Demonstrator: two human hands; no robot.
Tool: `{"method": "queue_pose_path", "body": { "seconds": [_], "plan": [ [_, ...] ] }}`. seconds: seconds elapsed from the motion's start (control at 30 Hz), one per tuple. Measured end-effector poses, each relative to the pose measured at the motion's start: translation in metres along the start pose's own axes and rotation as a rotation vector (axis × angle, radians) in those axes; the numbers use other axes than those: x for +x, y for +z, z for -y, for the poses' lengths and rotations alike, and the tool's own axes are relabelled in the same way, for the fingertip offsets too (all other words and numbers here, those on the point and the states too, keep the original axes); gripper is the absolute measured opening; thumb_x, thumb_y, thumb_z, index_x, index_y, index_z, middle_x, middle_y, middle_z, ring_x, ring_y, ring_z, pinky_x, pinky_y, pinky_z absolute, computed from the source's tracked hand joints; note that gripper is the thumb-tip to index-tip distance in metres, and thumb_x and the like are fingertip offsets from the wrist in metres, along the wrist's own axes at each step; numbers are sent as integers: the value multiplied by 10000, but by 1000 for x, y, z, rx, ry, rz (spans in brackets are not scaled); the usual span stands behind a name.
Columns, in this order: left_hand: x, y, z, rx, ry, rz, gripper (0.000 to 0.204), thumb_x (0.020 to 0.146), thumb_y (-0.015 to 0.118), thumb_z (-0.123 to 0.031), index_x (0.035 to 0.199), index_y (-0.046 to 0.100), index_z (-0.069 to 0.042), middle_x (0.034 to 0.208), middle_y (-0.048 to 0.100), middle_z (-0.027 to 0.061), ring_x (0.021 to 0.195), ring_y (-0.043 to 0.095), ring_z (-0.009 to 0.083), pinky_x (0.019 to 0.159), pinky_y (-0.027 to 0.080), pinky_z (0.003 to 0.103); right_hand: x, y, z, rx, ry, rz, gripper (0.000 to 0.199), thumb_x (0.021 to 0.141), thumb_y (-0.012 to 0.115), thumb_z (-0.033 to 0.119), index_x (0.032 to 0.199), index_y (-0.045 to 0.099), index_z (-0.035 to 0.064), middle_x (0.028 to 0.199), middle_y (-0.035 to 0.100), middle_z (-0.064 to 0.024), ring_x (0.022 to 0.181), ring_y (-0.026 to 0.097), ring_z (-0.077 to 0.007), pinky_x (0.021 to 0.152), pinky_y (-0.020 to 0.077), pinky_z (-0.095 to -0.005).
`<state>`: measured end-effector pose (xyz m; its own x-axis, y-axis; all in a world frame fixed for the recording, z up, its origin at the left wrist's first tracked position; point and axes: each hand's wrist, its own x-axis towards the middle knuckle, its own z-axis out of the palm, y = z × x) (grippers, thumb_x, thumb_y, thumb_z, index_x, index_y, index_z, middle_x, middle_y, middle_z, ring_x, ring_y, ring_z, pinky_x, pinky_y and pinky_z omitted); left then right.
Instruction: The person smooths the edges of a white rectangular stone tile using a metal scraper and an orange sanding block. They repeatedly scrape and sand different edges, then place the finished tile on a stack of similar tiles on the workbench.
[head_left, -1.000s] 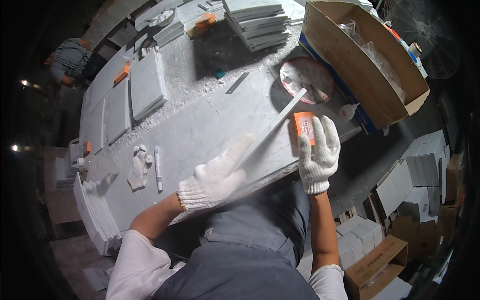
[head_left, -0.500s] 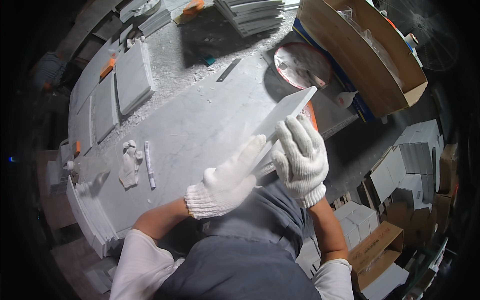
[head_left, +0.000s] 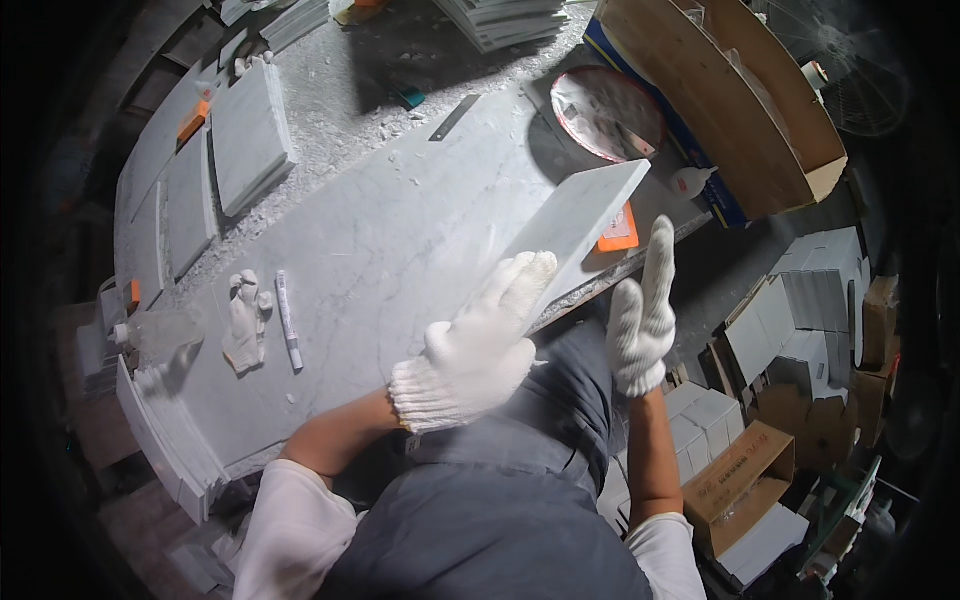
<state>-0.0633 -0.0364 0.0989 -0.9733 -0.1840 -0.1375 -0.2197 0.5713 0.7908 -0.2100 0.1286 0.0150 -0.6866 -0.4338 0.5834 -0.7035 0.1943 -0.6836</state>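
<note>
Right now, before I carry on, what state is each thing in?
Left hand: gloved, holding the tile
Right hand: gloved, open, empty
Tile: tilted
Orange packet: partly hidden
Cardboard box: open-topped
Bowl: upright, white material inside
Loose glove: unworn
Marker: lying flat

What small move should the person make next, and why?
Probably bring the right hand to the far end of the pale slab to steady it: the slab is tilted and only the left hand holds it, at its near end, while the right is open and apart.
</note>
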Motion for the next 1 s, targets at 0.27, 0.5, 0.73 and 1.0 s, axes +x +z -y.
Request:
{"method": "queue_pose_path", "body": {
  "seconds": [0.27, 0.5, 0.73, 1.0],
  "plan": [
    [0, 9, 8, -2, 129, -112, 721, 838, 548, -53, 1529, 339, -32, 1496, 433, 256, 1313, 522, 386, 1042, 476, 384, 37, -4, 5, -287, -205, 236, 480, 997, 470, 322, 1312, 642, 4, 1389, 588, -216, 1329, 516, -431, 1130, 391, -456],
    [3, 16, 16, -34, 159, -150, 735, 819, 544, -4, 1526, 344, -23, 1478, 460, 252, 1350, 501, 357, 1115, 416, 372, 19, -3, 38, -288, -278, 256, 490, 1025, 469, 397, 1255, 679, 17, 1318, 636, -199, 1257, 578, -426, 1052, 461, -476],
    [7, -8, 11, -287, -75, -27, 764, 786, 517, 9, 1533, 368, -46, 1448, 494, 262, 1334, 520, 336, 1115, 412, 367, 15, -2, 52, -172, -294, 350, 438, 1007, 546, 332, 1238, 686, -14, 1261, 659, -219, 1230, 594, -421, 1054, 458, -467],
    [2, -23, 8, -139, -74, -74, 713, 791, 541, -60, 1497, 439, -38, 1394, 539, 267, 1323, 521, 365, 1119, 402, 385, -14, 43, 55, 589, 412, 153, 536, 1066, 489, 144, 1531, 321, -65, 1559, 399, -209, 1371, 485, -254, 1125, 408, -353]
  ]
}}
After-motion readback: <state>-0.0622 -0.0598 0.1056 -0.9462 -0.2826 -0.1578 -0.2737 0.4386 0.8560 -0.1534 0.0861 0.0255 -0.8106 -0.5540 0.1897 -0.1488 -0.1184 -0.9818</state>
